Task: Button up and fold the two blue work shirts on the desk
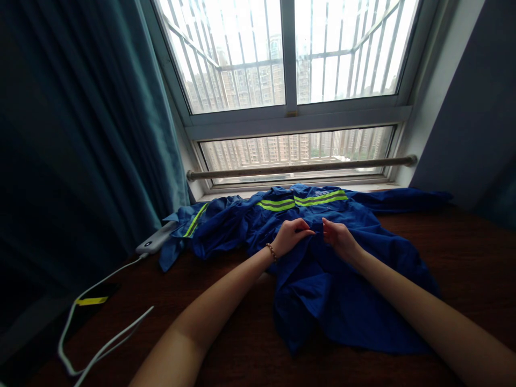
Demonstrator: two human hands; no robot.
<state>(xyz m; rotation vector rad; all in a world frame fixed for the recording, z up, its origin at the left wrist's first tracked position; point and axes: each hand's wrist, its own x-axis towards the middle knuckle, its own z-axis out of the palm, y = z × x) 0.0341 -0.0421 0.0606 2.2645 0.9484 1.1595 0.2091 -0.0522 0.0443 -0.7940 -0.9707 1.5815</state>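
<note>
Curtain: the blue-green curtain (pixel 137 118) hung in folds at the far left, beyond the sleeve end of the blue jacket (pixel 355 312).
White cable: the cable (pixel 64 333) looped well to the left of the jacket and ran up into the white device.
Yellow strip: the strip (pixel 92 301) lay on something dark, within the cable's bend, left of the jacket.
White device: the device (pixel 151 244) sat at the jacket's left edge, right up by the crumpled cuff.
Left-side sleeve: this sleeve (pixel 220 234), bunched and crossed by a yellow-green band, stretched out to the left of the jacket's body.
Beaded bracelet: the bracelet (pixel 271 251) circled my left wrist, above the jacket's near edge.
Left hand: my left hand (pixel 289 235) was over the middle of the jacket's front, fingers drawn in narrow and pinching its cloth.
Jacket: it lay spread on the brown tabletop (pixel 242 368), reflective bands across the chest, lower front rumpled and folded towards me.
Window and rail: the window (pixel 288 59) and the metal rail (pixel 302 170) stood behind the jacket.
Right hand: my right hand (pixel 341 239) faced the left one across the jacket's front, fingers narrow on the same cloth; whether they held a button too, I could not tell.
Right-side sleeve: this sleeve (pixel 407 200) reached out to the right of the jacket's chest.
Wall: the dim wall (pixel 455 113) rose behind the jacket's right end.
</note>
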